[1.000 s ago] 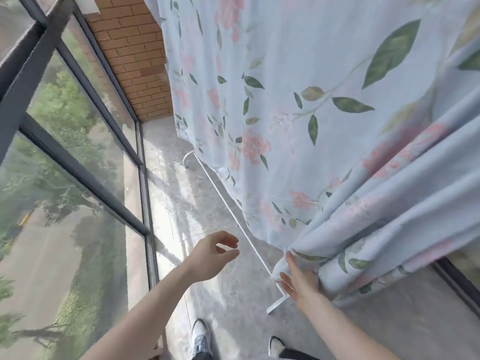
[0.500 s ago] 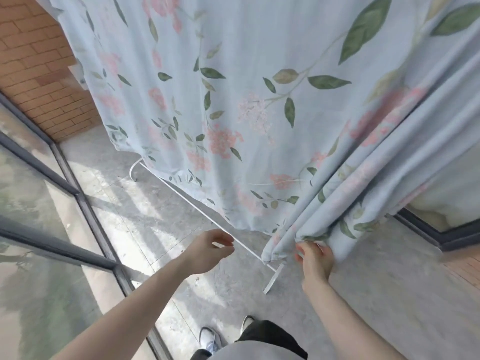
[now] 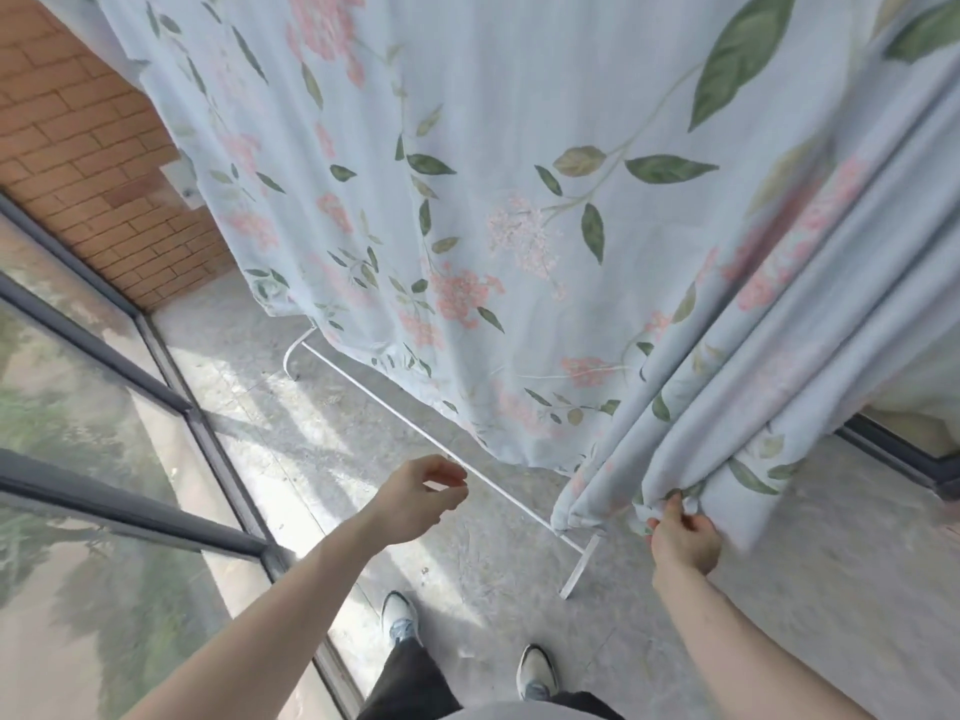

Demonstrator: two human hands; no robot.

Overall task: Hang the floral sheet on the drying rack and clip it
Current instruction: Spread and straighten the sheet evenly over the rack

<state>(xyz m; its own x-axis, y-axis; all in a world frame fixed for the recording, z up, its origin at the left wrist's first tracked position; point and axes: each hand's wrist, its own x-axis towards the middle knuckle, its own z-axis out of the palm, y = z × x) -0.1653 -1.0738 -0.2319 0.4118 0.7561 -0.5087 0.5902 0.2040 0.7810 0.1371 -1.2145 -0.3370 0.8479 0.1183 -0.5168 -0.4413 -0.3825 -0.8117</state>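
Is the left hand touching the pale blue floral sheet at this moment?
Apart. The head view shows the left hand empty over bare grey floor, clear of the pale blue floral sheet; only the right hand pinches its hem.

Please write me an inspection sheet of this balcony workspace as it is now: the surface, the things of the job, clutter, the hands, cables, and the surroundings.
Surface: grey concrete floor, partly sunlit.
Job's things: floral sheet hangs down, bunched in folds at its right lower edge; white rack base bar on the floor beneath it. No clips seen.
Clutter: nothing seen.
Hands: right hand pinches the sheet's bunched lower edge; left hand holds nothing, fingers loosely curled, apart from the sheet.
Cables: nothing seen.
Surroundings: brick wall at upper left, glass panels in a dark window frame at left.
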